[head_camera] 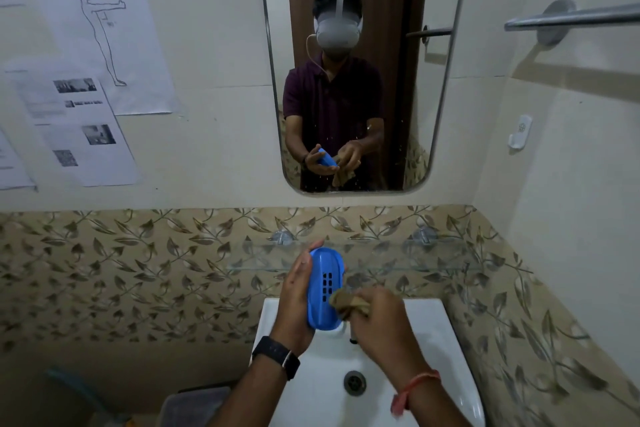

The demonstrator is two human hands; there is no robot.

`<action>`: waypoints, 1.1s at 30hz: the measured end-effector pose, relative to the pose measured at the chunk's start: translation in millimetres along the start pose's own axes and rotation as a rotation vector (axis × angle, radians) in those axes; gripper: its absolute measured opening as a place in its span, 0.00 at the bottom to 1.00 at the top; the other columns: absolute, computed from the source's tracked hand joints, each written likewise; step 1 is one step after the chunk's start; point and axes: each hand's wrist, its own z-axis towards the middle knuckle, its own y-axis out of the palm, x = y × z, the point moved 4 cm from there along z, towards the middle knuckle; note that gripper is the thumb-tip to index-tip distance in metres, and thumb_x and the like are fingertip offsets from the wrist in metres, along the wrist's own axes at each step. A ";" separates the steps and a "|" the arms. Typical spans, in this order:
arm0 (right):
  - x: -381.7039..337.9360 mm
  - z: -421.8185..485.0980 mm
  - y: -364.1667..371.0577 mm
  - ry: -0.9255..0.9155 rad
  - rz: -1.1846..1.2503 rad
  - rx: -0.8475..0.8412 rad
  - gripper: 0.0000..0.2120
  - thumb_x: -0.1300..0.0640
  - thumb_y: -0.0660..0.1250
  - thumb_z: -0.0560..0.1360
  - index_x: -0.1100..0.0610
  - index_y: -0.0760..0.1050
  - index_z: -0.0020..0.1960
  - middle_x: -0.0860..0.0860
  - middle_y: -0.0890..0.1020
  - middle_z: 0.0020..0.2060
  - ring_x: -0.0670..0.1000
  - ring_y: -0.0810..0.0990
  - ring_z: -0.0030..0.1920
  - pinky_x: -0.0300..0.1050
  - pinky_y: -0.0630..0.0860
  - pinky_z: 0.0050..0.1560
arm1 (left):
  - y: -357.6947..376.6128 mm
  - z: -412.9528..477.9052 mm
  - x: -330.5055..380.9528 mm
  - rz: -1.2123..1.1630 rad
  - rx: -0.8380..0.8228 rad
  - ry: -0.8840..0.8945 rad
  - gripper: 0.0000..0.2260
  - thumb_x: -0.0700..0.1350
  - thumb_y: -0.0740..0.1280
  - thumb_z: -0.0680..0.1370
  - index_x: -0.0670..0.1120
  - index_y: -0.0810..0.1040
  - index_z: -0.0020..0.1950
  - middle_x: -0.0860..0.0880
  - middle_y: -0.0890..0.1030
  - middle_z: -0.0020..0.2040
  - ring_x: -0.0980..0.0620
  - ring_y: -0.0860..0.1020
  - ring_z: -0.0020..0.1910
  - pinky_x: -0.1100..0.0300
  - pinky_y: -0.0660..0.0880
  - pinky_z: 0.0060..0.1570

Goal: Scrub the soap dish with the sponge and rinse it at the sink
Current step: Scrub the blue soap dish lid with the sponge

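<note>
Soap dish (325, 288): up in the air above the sink, stood on end, gripped along its far-left edge by the left hand, with the right hand just to its lower right.
Sink (446, 367): white basin directly below both hands, and nothing lying in the bowl; the drain (354, 382) sits below and between the two wrists.
Dish look: bright blue plastic, an elongated oval with a raised rim, a block of small rectangular drain slots in two columns near its middle, turned towards the camera.
Left hand (297, 298): wrapped around the dish from the left, fingertips showing over its top edge, a black watch (277, 356) on the wrist.
Right hand (375, 317): clenched on the sponge, knuckles up, an orange thread band (415, 388) on the wrist.
Sponge (348, 303): brownish and crumpled, looking more like a rag, bunched in the right fingers and pressed to the dish's lower right edge.
Glass shelf (398, 255): just beyond the hands, fixed to the leaf-patterned tile band, partly hidden by the dish's top.
Tap: mostly hidden behind the right hand and the dish; only a dark tip shows below them.
Mirror (360, 62): above the hands, reflecting the person holding dish and sponge.
Papers (79, 80): taped to the wall, far up and left of the left hand.
Towel rail (571, 19): high up, right of the right hand.
</note>
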 end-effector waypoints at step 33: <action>-1.7 16.4 -44.9 -0.107 -0.137 0.207 0.13 0.66 0.70 0.71 0.52 0.85 0.50 0.46 0.81 0.44 0.43 0.78 0.44 0.28 0.72 0.45 | -1.8 -4.3 28.5 0.256 -0.089 0.089 0.20 0.60 0.63 0.81 0.56 0.77 0.71 0.39 0.84 0.62 0.39 0.83 0.58 0.50 0.81 0.53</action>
